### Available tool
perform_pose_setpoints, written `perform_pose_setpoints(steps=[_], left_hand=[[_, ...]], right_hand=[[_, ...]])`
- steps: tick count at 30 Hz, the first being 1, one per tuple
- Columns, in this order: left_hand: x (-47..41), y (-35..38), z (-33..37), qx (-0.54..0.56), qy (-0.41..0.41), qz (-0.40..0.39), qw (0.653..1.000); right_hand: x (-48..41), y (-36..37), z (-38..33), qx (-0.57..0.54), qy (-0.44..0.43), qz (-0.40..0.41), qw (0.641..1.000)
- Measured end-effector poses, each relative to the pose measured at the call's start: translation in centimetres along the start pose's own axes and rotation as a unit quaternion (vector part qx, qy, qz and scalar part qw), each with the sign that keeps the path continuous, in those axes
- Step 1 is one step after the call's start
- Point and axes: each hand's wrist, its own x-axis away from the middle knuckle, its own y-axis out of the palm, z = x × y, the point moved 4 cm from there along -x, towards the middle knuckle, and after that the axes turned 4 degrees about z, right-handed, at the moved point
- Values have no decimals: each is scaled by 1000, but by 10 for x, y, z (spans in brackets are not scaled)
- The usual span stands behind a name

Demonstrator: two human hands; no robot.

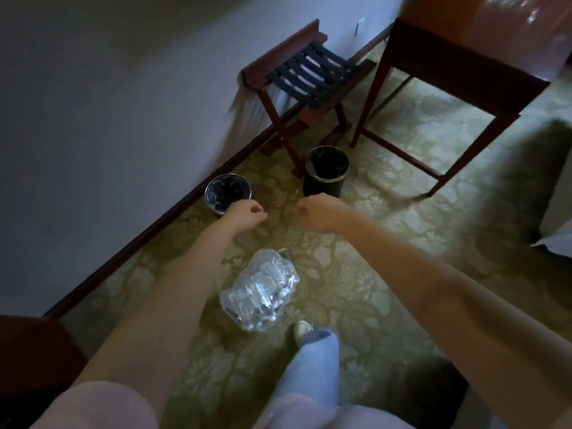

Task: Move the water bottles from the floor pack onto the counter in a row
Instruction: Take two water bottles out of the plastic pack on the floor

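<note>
A pack of clear water bottles [260, 292] in torn plastic wrap lies on the patterned carpet in front of my feet. Both arms reach out above it. My left hand [247, 213] hovers beyond the pack with its fingers curled and nothing in it. My right hand [318, 215] is level with it, a short gap to the right, balled into a fist and holding nothing. Neither hand touches the pack. A glossy wooden top [507, 23] shows at the upper right; whether it is the counter I cannot tell.
Two black waste bins [227, 193] [326, 171] stand on the carpet just beyond my hands. A folding luggage rack [309, 75] stands against the wall. Thin wooden legs [445, 125] support the top on the right. My foot [305, 332] is beside the pack.
</note>
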Motion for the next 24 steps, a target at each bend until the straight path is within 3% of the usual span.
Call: perform_pose_setpoints(steps=[6,13,16,19,24], left_hand=[[-57,-17,-5,48,-77,45,995],[-58,-20,-24,84,-186,121,971],[-46,-4,-23,118,-242,172,947],[-20,28,-20,170,-320,256,896],[22,87,-12,230,-390,291,843]], right_hand=[[-90,-20,8,37,-68,-44,996],[-160,-23,-2,54,-176,-109,977],[-179,-19,-4,86,-246,-146,954],[-188,-14,-3,100,-306,-187,928],[-181,4,-4,131,-392,-230,881]])
